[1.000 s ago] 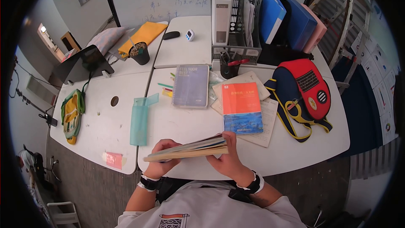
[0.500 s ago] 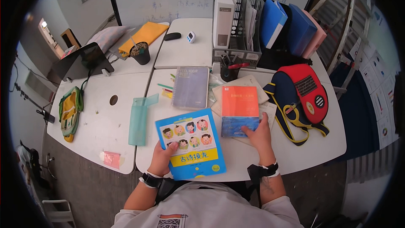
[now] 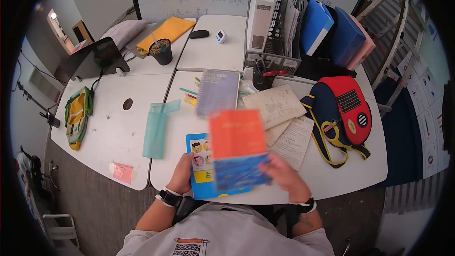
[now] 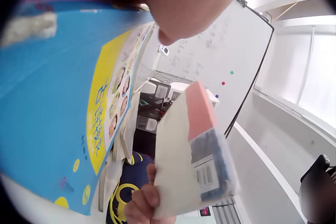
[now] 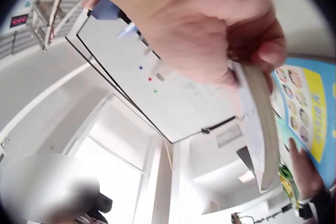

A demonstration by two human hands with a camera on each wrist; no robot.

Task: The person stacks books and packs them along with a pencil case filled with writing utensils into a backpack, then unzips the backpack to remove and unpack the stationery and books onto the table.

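Note:
My left hand [image 3: 180, 173] grips the left edge of a blue book [image 3: 200, 191] with cartoon faces and a yellow band on its cover. In my right hand [image 3: 286, 176] is an orange-and-blue book [image 3: 238, 144], pinched by its lower right side. It is raised over the blue book and hides much of that cover in the head view. Seen from the left wrist, the orange-and-blue book [image 4: 173, 153] shows its pale page edges and spine side. The right wrist view has the thumb and fingers clamped on the book's edge [image 5: 262, 129].
Worn papers and booklets [image 3: 289, 140] lie right of the books, beside a red-and-navy backpack [image 3: 346, 109]. Behind are a spiral notebook [image 3: 218, 92], a pen cup [image 3: 263, 77] and a file rack [image 3: 270, 57]. A teal case [image 3: 154, 132] and green-yellow pouch [image 3: 77, 118] lie left.
The blue book was turned cover-up and passed to the left hand alone. My right hand picked up the orange-and-blue book from the papers and brought it left over the blue one.

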